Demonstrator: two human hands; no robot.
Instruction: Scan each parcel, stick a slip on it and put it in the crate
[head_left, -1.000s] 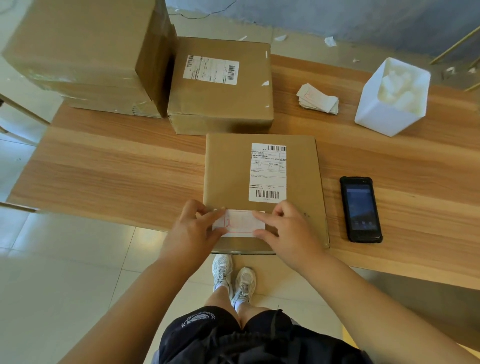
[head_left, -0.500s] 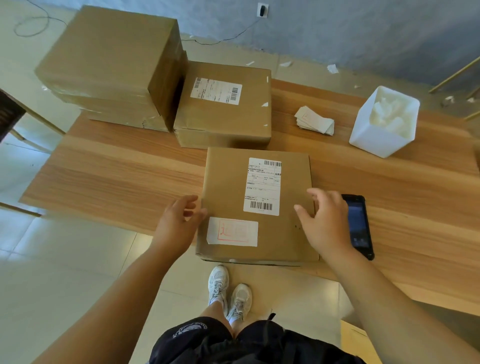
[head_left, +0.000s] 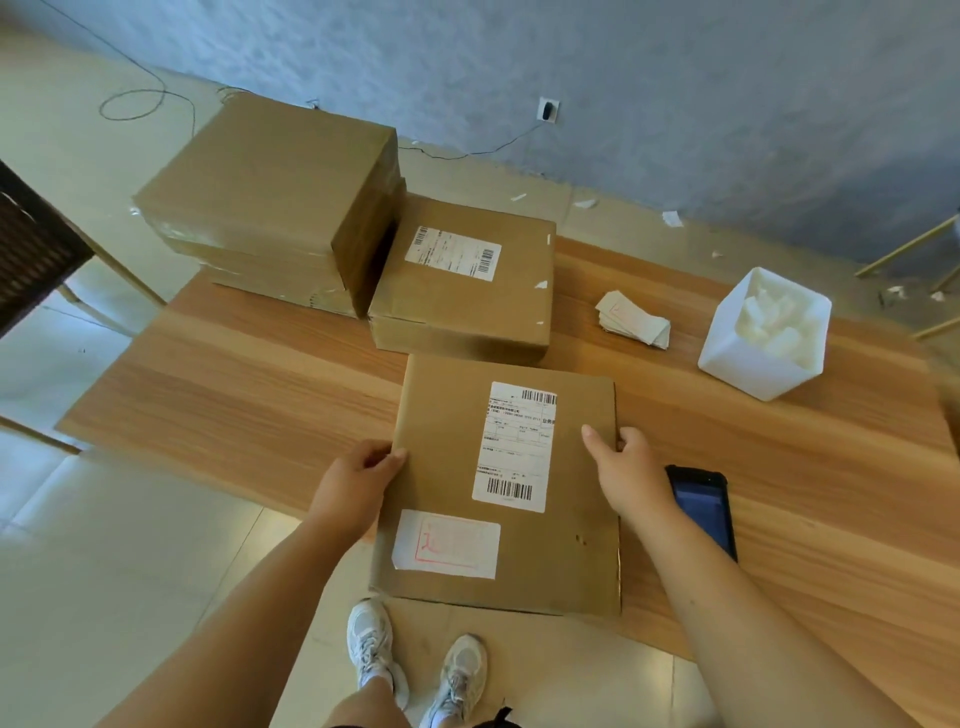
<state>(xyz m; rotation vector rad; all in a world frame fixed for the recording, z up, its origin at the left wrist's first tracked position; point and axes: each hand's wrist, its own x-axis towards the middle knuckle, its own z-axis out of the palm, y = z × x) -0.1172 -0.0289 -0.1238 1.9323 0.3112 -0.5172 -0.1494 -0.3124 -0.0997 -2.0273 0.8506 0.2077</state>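
Note:
A flat brown parcel (head_left: 447, 467) lies at the table's near edge, its front corner jutting past the edge. It carries a white barcode label (head_left: 514, 447) and a white slip with red print (head_left: 447, 543) stuck near its front left corner. My left hand (head_left: 356, 486) grips the parcel's left edge, thumb on top. My right hand (head_left: 626, 467) grips its right edge, thumb on top. A black handheld scanner (head_left: 701, 506) lies on the table just right of my right hand.
Another labelled parcel (head_left: 462, 280) sits behind the held one, beside a stack of larger boxes (head_left: 270, 202) at the back left. A pile of slips (head_left: 631, 318) and a white bin (head_left: 763, 332) stand at the back right. No crate is in view.
Both hands left the slip, now stuck on the parcel, and moved out to the parcel's left and right edges, where they now grip it. The camera has tilted up.

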